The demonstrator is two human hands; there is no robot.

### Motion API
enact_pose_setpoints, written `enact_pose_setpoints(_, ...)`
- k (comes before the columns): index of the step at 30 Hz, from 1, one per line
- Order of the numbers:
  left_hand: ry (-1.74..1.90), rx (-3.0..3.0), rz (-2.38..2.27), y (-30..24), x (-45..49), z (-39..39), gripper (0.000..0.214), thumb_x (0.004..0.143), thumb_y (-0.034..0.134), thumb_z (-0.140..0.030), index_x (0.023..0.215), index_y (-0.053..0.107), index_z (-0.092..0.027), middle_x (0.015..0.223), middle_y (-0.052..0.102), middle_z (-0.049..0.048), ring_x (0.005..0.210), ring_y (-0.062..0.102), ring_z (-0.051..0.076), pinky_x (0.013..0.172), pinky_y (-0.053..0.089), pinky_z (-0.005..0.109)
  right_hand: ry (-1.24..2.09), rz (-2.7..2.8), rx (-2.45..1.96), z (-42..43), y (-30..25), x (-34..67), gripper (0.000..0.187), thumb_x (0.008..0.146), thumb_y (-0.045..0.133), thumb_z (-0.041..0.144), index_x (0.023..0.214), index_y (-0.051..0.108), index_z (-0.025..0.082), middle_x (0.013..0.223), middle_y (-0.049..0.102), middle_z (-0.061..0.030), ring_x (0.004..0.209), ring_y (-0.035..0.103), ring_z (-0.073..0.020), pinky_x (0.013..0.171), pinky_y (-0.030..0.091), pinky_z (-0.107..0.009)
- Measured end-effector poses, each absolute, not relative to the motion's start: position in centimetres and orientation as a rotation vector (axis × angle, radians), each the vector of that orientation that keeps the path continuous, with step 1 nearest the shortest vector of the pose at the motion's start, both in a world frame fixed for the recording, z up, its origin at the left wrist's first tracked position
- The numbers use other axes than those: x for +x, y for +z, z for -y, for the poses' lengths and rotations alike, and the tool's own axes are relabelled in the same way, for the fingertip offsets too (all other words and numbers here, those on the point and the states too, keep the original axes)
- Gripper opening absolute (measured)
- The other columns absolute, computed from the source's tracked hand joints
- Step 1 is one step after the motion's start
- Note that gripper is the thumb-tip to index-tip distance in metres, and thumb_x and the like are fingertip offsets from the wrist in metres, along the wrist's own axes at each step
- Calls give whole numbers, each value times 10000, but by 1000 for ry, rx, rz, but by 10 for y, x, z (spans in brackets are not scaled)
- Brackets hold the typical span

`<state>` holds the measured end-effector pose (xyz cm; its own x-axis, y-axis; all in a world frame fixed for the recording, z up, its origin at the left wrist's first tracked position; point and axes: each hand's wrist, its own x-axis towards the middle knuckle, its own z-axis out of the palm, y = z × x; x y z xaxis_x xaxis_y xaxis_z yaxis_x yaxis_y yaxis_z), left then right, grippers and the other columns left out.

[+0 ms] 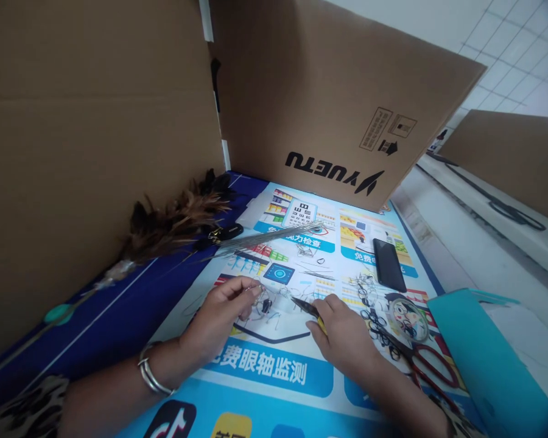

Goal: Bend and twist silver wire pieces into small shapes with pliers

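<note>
My left hand (223, 310) is closed in a pinch on something thin, perhaps a wire, too small to make out for certain. A metal bangle circles that wrist. In my right hand (347, 334) are pliers (307, 306) with dark jaws and yellow handles. Their tip points left toward my left fingertips, with a gap between; whether the jaws are parted cannot be seen clearly. Beneath and between both hands lie small wire scraps and a small dark piece (266, 305) on the printed sheet. A bundle of long thin metal wires (278, 234) lies beyond my left hand.
Cardboard panels (338, 103) wall the back and left. A brown feather duster (178, 213) lies along the left panel. To the right are a black phone (389, 264), small black rings (378, 328), a clear tape roll (408, 319), red-handled scissors (435, 366) and a teal box (488, 359).
</note>
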<state>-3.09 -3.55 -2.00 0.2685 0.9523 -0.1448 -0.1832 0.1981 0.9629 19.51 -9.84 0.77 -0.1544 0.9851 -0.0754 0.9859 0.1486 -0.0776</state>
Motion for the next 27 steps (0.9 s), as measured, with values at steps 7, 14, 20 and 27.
enact_pose_setpoints(7, 971, 980, -936, -22, -35, 34, 164, 808, 616, -336, 803, 578, -176, 629, 421, -38, 539, 344, 72, 495, 296, 182, -168, -2366, 2015, 96, 19, 201, 331, 906, 377, 399, 1134, 524, 208, 1034, 542, -88, 938, 519, -221, 753, 413, -298)
enact_pose_setpoints(14, 955, 882, -891, -17, -41, 30, 167, 808, 622, -303, 737, 554, -167, 578, 373, -52, 535, 331, 73, 490, 275, 188, -232, -2396, 2057, 84, 23, 202, 292, 899, 393, 404, 1067, 533, 211, 1005, 549, -70, 917, 522, -205, 744, 400, -277)
enact_pose_setpoints(20, 947, 883, -874, -14, -41, 29, 159, 816, 615, -301, 757, 561, -164, 620, 397, -45, 550, 341, 71, 501, 275, 193, -248, -2362, 2038, 70, 25, 196, 273, 899, 387, 413, 996, 536, 206, 977, 558, -60, 889, 537, -193, 698, 383, -263)
enact_pose_setpoints(27, 949, 891, -876, -15, -41, 31, 155, 810, 616, -295, 750, 556, -165, 621, 398, -44, 540, 330, 72, 488, 257, 193, -149, -2349, 1956, 56, 26, 188, 281, 891, 392, 425, 979, 540, 202, 958, 567, -65, 882, 542, -210, 674, 382, -277)
